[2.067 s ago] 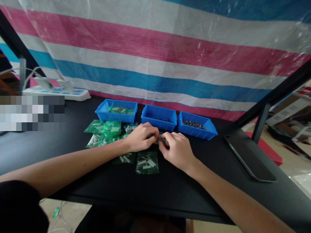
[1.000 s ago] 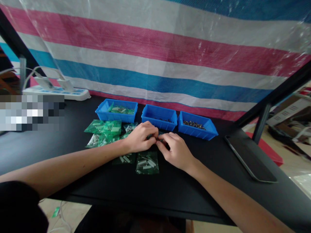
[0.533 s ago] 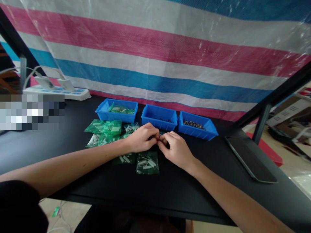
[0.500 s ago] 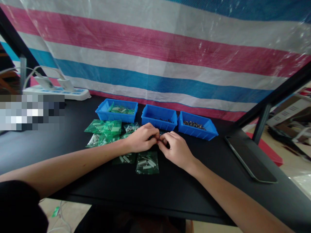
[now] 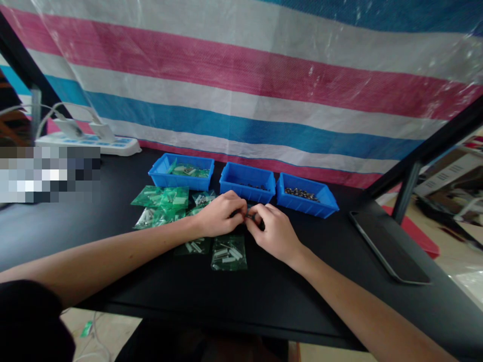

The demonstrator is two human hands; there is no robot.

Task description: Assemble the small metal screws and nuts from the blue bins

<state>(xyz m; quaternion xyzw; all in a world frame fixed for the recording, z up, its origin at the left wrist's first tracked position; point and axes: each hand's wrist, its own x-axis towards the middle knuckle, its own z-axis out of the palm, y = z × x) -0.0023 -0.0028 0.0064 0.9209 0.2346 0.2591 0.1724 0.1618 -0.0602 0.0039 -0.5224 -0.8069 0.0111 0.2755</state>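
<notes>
My left hand (image 5: 222, 213) and my right hand (image 5: 273, 226) meet over the middle of the black table, fingertips pinched close together. Between them shows a small dark piece (image 5: 249, 216), mostly hidden by the fingers and too small to name. Just below the hands lies a clear green-tinted bag (image 5: 228, 253) holding white and metal pieces. Another such bag (image 5: 194, 246) is partly under my left forearm. Several more green bags (image 5: 166, 198) lie to the left of my left hand, some overlapping.
Behind the hands stand three blue bins: the left bin (image 5: 184, 182) with green bags, the middle bin (image 5: 247, 192) with small dark pieces, the right bin (image 5: 307, 205) with small metallic parts. A phone (image 5: 388, 246) lies at right, a power strip (image 5: 124, 147) at back left.
My fingertips have shifted very slightly, and a little more of the dark piece shows between them. Arms, bags and bins stay where they were.
</notes>
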